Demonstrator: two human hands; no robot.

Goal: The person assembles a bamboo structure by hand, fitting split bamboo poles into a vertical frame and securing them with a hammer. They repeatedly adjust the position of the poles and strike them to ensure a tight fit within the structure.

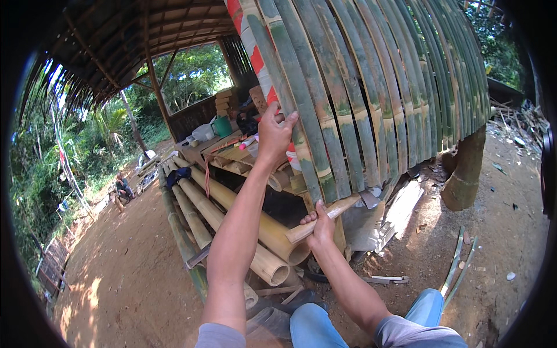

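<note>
My left hand [274, 134] is closed around the edge of the outermost bamboo slat [307, 153], beside a red-and-white striped strip [255, 55]. That slat belongs to a wall of upright, split green bamboo slats [371, 87] with narrow gaps between them. Lower down, my right hand [320, 228] grips the pale wooden handle of a hatchet-like tool [339, 207]. Its grey metal head [369, 199] is by the slats' lower ends; I cannot tell whether it touches them.
Thick bamboo poles [270, 264] lie in a stack to the left. A dark blade-like tool [198, 255] rests across them. A green watering can [221, 126] stands on the platform behind. On the right are a thick post [466, 174] and thin green strips [454, 264] on the dirt.
</note>
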